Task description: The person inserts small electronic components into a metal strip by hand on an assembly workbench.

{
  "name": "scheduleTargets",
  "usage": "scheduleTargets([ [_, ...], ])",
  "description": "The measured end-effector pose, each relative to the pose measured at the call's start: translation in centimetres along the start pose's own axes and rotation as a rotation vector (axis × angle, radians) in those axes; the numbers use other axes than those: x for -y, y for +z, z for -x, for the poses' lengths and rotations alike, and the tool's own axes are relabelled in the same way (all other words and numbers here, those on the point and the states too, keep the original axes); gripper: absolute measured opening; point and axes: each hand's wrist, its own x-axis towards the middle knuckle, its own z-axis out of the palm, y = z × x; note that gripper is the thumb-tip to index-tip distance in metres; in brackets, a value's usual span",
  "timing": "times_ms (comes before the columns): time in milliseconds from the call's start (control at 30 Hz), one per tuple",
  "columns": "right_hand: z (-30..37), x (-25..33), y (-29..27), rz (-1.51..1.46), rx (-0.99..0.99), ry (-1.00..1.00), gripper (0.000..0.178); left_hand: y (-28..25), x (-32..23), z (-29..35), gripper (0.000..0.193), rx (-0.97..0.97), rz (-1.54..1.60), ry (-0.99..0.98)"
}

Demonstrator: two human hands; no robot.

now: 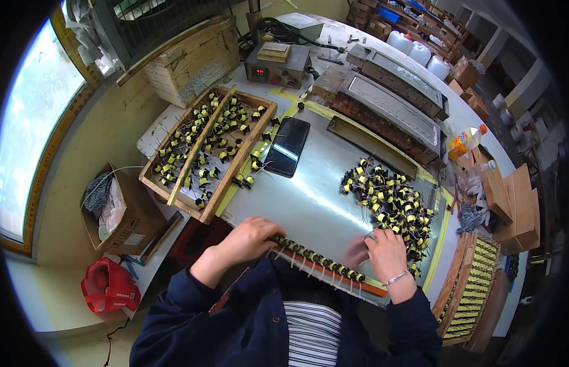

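At the near edge of the metal worktop, a long narrow strip point(318, 259) carries a row of small black-and-yellow wound coils, with pale leads hanging from its near side. My left hand point(251, 240) is closed round the strip's left end. Near the strip's right end is my right hand point(385, 252), beside a heap of loose black-and-yellow coils point(397, 202). Motion smears its fingers, so whether they pinch a coil is unclear. A silver bangle point(396, 278) circles the right wrist.
Left stands a divided wooden tray point(238, 174) of coils; a dark phone point(288, 147) lies beside it. A metal channel point(370, 145) and long metal troughs point(391, 107) are behind the heap. Filled wooden racks point(468, 287) sit right. A control box point(277, 64) stands at the back.
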Motion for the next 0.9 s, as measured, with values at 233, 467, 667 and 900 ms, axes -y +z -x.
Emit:
scheduleTargets([
  [233, -0.6, -0.3, 0.0, -0.089, -0.096, 0.027, 0.015, 1.1, -1.9, -1.0, 0.032, 0.082, 0.013, -0.035],
  [467, -1.8, 2.8, -4.7, -0.71, -0.255, 0.108, 0.023, -1.1, -4.7, -3.1, 0.027, -0.113, -0.022, -0.045],
  [667, -2.0, 5.8, -5.8, -0.746, -0.433, -0.133, 0.041, -1.1, -8.8, -4.6, 0.029, 0.246, 0.422, -0.141],
  [900, -2.2, 7.1, -6.0, -0.778, -0.545, -0.234, 0.037, -0.2, -8.7, -4.3, 0.03, 0.073, 0.836, -0.321],
])
